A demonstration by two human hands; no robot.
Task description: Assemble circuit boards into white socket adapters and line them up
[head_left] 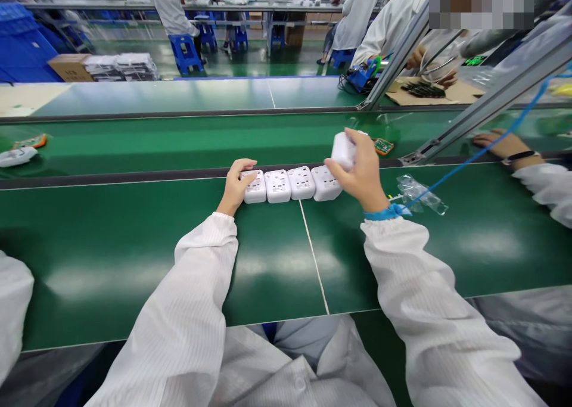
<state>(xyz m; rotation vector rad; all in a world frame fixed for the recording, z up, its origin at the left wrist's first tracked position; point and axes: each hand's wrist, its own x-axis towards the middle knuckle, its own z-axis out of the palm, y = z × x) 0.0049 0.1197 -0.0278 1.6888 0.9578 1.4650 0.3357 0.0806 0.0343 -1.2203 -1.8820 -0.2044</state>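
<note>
Several white plug adapters (290, 183) lie side by side in a row on the green workbench (134, 240), close to the conveyor. My left hand (236, 183) rests on the leftmost adapter (255, 188), fingers curled over its top. My right hand (360, 171) is closed around one more white adapter (343, 151), held just above the right end of the row. A blue wrist strap (386, 212) with a blue cord circles my right wrist.
A green conveyor belt (179, 142) runs behind the row and carries a circuit board (383, 146) and parts at far left (20, 152). A clear plastic bag (417, 192) lies right of my wrist. A neighbour's hand (500, 145) rests at right; other workers sit beyond.
</note>
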